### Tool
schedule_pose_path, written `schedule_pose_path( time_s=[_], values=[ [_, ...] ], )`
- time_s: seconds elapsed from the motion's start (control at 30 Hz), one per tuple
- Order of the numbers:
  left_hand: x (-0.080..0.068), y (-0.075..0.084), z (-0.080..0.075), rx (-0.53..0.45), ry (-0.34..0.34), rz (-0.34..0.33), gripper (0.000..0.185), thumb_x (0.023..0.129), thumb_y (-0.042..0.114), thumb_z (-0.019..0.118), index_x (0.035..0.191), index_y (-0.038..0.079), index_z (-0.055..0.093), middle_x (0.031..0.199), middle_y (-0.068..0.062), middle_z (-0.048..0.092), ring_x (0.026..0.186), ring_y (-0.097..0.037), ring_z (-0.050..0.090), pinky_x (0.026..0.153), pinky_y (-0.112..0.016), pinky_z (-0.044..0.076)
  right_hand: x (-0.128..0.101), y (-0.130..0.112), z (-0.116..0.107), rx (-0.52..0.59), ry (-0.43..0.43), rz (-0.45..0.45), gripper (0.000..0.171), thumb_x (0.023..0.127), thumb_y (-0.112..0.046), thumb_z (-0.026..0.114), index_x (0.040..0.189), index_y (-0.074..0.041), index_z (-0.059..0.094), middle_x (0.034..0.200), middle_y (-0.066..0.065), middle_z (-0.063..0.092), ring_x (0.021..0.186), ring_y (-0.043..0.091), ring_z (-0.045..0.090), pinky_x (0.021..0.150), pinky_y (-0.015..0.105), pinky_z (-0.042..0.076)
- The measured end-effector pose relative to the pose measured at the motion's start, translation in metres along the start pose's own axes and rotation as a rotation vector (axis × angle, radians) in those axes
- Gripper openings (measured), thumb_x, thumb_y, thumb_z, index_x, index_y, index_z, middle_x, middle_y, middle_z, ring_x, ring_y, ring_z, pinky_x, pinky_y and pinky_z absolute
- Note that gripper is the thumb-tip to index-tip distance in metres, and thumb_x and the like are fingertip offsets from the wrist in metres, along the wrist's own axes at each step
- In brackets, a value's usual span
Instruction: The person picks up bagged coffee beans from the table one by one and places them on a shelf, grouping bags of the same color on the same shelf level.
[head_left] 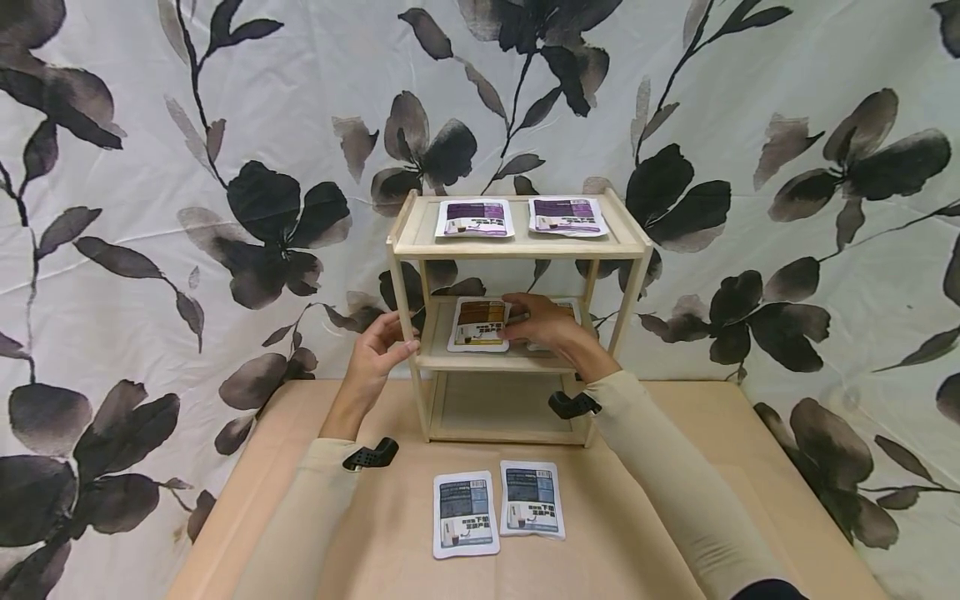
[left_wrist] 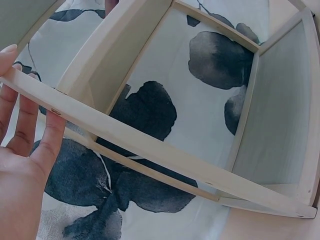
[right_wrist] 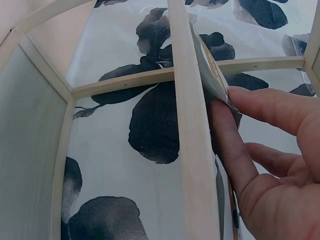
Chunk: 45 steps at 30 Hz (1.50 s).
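A small wooden three-tier shelf stands on the table. On its middle tier lies a brown-labelled pouch. My right hand reaches into that tier. In the right wrist view its thumb and forefinger pinch the edge of the brown pouch beside a shelf rail. Part of a second pouch shows from under that hand. My left hand rests against the shelf's left front post. Its fingers lie straight along a rail.
Two purple pouches lie on the top tier. Two blue pouches lie side by side on the tan table in front of the shelf. The bottom tier holds nothing. A flower-print cloth hangs behind.
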<state>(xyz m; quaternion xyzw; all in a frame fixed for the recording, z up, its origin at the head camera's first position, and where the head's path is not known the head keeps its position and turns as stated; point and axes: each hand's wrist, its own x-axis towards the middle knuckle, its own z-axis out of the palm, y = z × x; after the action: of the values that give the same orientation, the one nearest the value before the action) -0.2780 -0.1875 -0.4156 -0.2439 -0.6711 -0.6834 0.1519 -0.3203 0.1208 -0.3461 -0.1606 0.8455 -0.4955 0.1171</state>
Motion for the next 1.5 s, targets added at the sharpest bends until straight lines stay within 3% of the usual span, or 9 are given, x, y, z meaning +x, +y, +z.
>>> schedule_pose_path(
  time_s=[0.1,0.17,0.63,0.77,0.93,1.07,1.27,1.4,1.5],
  values=[
    [-0.001,0.0,0.0,-0.002,-0.003,0.0,0.044,0.092,-0.003,0.071,0.133,0.01,0.062,0.113,-0.026,0.063,0.105,-0.023,0.06,0.094,-0.034,0.049,-0.001,0.001,0.001,-0.043,0.027,-0.002,0.082,0.089,-0.017,0.08,0.158,-0.015,0.036,0.152,0.016,0.04,0.135,0.034,0.046,0.11,0.05,0.041],
    [-0.002,0.0,0.0,-0.006,-0.003,0.001,0.044,0.091,-0.003,0.071,0.132,0.01,0.062,0.113,-0.027,0.062,0.104,-0.021,0.06,0.093,-0.035,0.049,-0.002,0.001,0.002,-0.041,0.031,-0.01,0.082,0.088,-0.016,0.08,0.158,-0.013,0.036,0.152,0.016,0.042,0.135,0.035,0.046,0.109,0.05,0.042],
    [0.001,-0.001,0.0,-0.007,0.0,0.009,0.045,0.091,-0.002,0.072,0.133,0.01,0.062,0.113,-0.028,0.062,0.106,-0.031,0.06,0.091,-0.031,0.05,-0.01,-0.006,0.003,-0.185,0.045,-0.079,0.074,0.09,-0.015,0.078,0.154,-0.006,0.041,0.14,0.018,0.056,0.125,0.034,0.059,0.097,0.046,0.053],
    [0.001,0.0,0.0,-0.005,0.0,0.007,0.045,0.091,-0.001,0.073,0.133,0.01,0.062,0.115,-0.032,0.06,0.105,-0.025,0.061,0.092,-0.032,0.05,-0.014,-0.007,0.003,-0.216,0.053,-0.117,0.067,0.091,-0.013,0.076,0.15,-0.003,0.045,0.133,0.018,0.061,0.121,0.033,0.061,0.096,0.045,0.053],
    [0.0,0.0,0.0,0.003,-0.003,0.002,0.046,0.091,-0.001,0.072,0.135,0.004,0.059,0.113,-0.026,0.063,0.104,-0.02,0.061,0.093,-0.032,0.049,-0.02,-0.007,0.004,-0.265,0.045,-0.187,0.058,0.092,-0.008,0.074,0.145,0.002,0.051,0.119,0.017,0.067,0.109,0.03,0.065,0.091,0.042,0.053],
    [0.001,0.0,-0.001,0.001,-0.005,0.012,0.047,0.091,-0.003,0.071,0.136,-0.002,0.056,0.112,-0.027,0.063,0.103,-0.02,0.061,0.092,-0.031,0.05,-0.024,-0.007,0.005,-0.258,0.045,-0.22,0.057,0.092,-0.008,0.074,0.143,0.003,0.053,0.117,0.017,0.069,0.105,0.028,0.067,0.089,0.041,0.053],
    [0.003,-0.003,-0.001,-0.013,-0.005,0.018,0.046,0.091,-0.005,0.071,0.135,-0.003,0.056,0.109,-0.017,0.067,0.103,-0.02,0.062,0.091,-0.029,0.051,-0.033,-0.005,0.003,-0.229,0.058,-0.253,0.053,0.093,-0.009,0.073,0.142,0.003,0.054,0.12,0.021,0.069,0.108,0.033,0.068,0.09,0.045,0.055],
    [0.004,-0.004,-0.001,-0.019,-0.009,0.022,0.049,0.091,-0.005,0.071,0.136,-0.009,0.052,0.11,-0.023,0.065,0.103,-0.02,0.062,0.089,-0.029,0.052,-0.038,-0.002,0.0,-0.244,0.075,-0.264,0.05,0.094,-0.011,0.072,0.139,0.003,0.057,0.12,0.019,0.07,0.108,0.032,0.068,0.089,0.044,0.056],
    [0.004,-0.004,-0.001,-0.021,-0.009,0.023,0.047,0.09,-0.004,0.072,0.135,-0.003,0.056,0.11,-0.026,0.063,0.103,-0.02,0.061,0.09,-0.03,0.052,-0.042,0.0,-0.001,-0.243,0.081,-0.272,0.048,0.093,-0.01,0.073,0.137,0.004,0.059,0.116,0.018,0.07,0.105,0.031,0.069,0.086,0.042,0.056]
  ],
)
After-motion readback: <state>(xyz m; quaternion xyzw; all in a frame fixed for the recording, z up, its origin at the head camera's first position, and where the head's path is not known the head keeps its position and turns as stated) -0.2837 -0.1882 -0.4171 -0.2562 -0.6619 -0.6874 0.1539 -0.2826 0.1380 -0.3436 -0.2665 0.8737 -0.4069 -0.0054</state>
